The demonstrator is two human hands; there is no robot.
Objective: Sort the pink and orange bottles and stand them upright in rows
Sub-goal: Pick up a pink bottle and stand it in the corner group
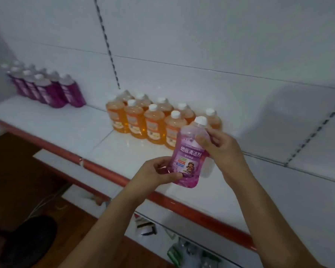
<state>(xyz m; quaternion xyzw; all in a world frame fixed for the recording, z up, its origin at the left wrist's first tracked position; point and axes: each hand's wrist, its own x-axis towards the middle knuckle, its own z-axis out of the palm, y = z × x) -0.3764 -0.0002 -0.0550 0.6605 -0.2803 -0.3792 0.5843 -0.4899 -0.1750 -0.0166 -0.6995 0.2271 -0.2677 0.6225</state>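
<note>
A pink bottle (190, 153) with a white cap and a printed label is held above the front of the white shelf (70, 122), tilted slightly to the right. My left hand (159, 174) grips its base. My right hand (220, 146) holds its upper body just below the cap. Behind it, several orange bottles (141, 122) stand upright in two rows near the shelf's middle. At the far left, several pink bottles (46, 88) stand upright in rows against the back wall.
The shelf has a red front edge (104, 171) and a white back panel with a slotted upright (108, 49). A lower shelf (182, 248) holds small green and white items. A dark round object (25, 242) lies on the brown floor at lower left.
</note>
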